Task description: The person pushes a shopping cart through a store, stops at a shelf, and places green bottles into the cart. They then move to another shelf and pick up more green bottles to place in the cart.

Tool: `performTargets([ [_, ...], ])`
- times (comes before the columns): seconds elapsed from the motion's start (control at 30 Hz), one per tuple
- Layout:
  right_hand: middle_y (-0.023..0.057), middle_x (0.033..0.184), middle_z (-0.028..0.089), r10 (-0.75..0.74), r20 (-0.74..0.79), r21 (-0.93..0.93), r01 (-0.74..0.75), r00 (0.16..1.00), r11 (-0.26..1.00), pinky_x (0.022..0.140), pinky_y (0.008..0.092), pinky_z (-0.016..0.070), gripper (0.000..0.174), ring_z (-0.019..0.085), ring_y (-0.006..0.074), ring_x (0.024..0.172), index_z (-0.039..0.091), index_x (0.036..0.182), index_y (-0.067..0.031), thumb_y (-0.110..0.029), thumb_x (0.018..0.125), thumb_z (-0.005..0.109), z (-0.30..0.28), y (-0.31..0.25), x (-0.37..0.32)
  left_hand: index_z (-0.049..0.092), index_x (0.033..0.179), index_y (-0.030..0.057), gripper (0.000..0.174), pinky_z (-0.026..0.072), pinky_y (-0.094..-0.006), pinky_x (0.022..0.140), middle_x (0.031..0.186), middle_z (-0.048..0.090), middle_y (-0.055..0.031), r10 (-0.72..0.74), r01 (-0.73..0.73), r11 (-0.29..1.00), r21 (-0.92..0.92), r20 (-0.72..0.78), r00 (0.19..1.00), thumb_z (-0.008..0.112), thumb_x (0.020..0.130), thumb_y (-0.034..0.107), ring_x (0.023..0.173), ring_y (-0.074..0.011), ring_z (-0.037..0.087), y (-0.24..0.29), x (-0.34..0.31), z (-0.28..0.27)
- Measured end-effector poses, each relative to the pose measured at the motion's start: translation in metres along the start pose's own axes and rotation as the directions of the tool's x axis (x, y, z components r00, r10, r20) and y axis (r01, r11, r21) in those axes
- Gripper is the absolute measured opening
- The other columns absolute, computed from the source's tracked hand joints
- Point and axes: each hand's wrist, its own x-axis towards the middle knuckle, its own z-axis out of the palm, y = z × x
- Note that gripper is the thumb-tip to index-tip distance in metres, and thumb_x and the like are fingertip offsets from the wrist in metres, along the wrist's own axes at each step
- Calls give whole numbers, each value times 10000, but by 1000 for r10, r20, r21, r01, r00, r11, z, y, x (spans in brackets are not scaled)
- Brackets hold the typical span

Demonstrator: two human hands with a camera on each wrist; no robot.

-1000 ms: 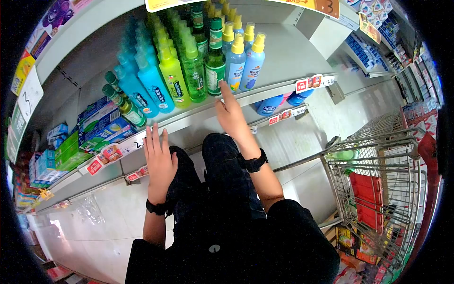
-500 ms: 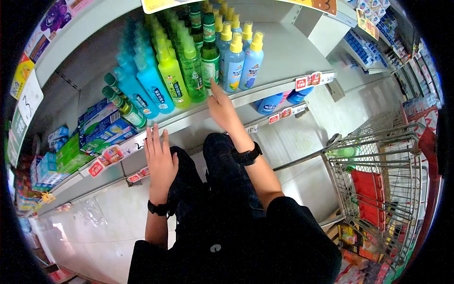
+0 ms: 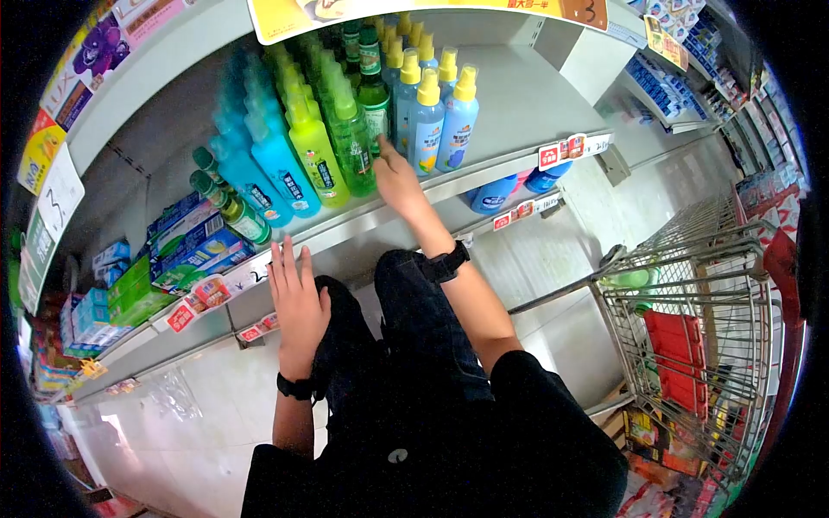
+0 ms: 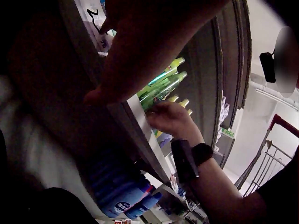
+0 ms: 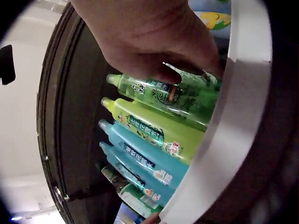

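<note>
My right hand (image 3: pixel 401 184) is at the shelf's front edge, its fingers touching the lower front of a dark-capped green glass bottle (image 3: pixel 373 95) with a pale label. In the right wrist view, my right hand (image 5: pixel 154 42) covers part of that bottle, and its thumb lies beside a clear green spray bottle (image 5: pixel 163 95). The bottle stands between this green spray bottle and blue yellow-capped spray bottles (image 3: pixel 427 129). My left hand (image 3: pixel 296 302) rests with fingers spread against the shelf's front edge, holding nothing.
Lime spray bottles (image 3: pixel 313 147), light-blue bottles (image 3: pixel 285 173) and boxes (image 3: pixel 194 242) stand to the left. A yellow sign (image 3: pixel 414 15) hangs above the shelf (image 3: pixel 518 104). Blue bottles (image 3: pixel 494 194) sit lower down. A wire shopping cart (image 3: pixel 691 345) stands at the right.
The dark-capped green bottle has moved back and left, into line beside the green spray bottle. My right hand has followed it leftward. The left hand stays at the shelf edge.
</note>
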Motion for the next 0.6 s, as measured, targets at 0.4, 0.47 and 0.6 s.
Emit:
performTargets([
  [0.4,339,1337,409,-37,-55,53,40,998,998,1097,369,263,476,363,414,1301,419,1292,120,-129,888,386,-2,5,-13,458,1258,-71,544,221,-558,1088,1460,244,-262,-28,28,993,117,-6,1000,619,763,90,1366,-445,200,8,7,5],
  [0.47,351,1325,412,-80,-67,-1,80,995,997,1097,378,264,474,351,426,1305,415,1286,130,-108,878,391,-2,0,-18,466,1248,-74,528,227,-559,1085,1457,244,-270,-38,37,987,156,3,999,612,768,92,1364,-450,200,10,8,8],
  [0.6,319,1355,407,-128,-49,-101,123,991,987,1100,354,252,455,332,385,1337,431,1287,105,-40,859,379,-1,-5,-24,474,1241,-71,488,305,-549,1051,1447,269,-276,-22,25,961,274,-16,1000,592,794,86,1359,-457,226,9,11,15],
])
